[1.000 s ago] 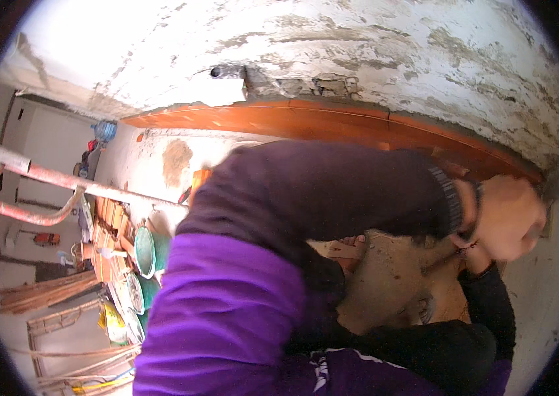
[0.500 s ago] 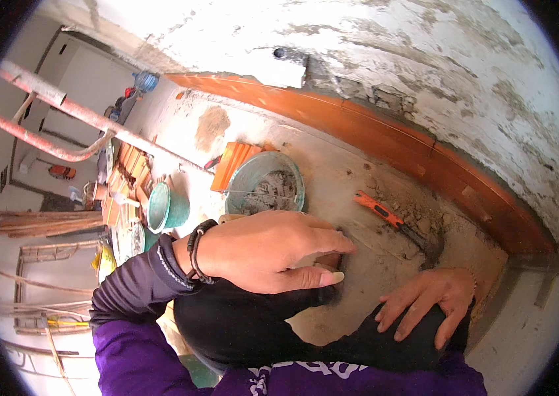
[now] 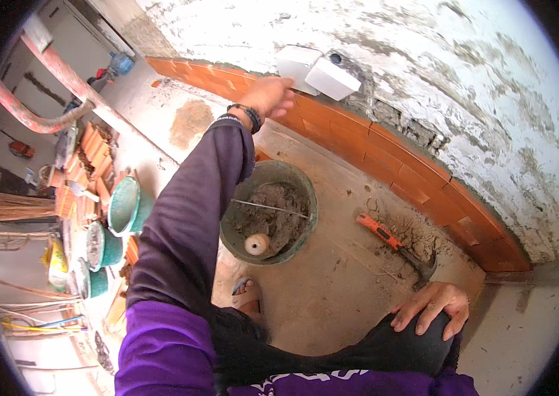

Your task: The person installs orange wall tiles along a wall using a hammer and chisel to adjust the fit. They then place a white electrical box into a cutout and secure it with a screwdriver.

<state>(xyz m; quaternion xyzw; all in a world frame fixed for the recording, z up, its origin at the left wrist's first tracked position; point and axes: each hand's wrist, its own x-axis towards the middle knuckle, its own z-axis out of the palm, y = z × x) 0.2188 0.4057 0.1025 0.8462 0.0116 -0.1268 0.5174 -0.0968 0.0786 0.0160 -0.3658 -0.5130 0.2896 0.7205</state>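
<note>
My left hand [image 3: 270, 98] stretches out to the low orange-brick course [image 3: 352, 142] along the wall. Its fingers look extended and apart, close to a white block-like piece [image 3: 296, 65]; whether they touch it I cannot tell. A second white box-shaped piece [image 3: 333, 79] overlaps the first, beside a dark round hole. My right hand [image 3: 432, 307] lies spread on my dark-trousered knee, holding nothing. Below my left forearm stands a green bucket [image 3: 314, 221] of grey mortar [image 3: 273, 208], with a pale rounded knob [image 3: 256, 244] in it. A hammer [image 3: 385, 231] with an orange-and-black handle lies on the floor.
Crumbled mortar [image 3: 418, 228] lies around the hammer by the wall. At left are more green buckets [image 3: 124, 204], stacked orange bricks [image 3: 88, 158] and a red-and-white metal frame [image 3: 71, 76]. A sandy patch [image 3: 190, 124] marks the floor. My sandalled foot [image 3: 248, 296] is near the bucket.
My left hand has moved from above my knee up and forward to the brick course. The bucket's contents and my foot now show. My right hand stays on the knee; the view has shifted.
</note>
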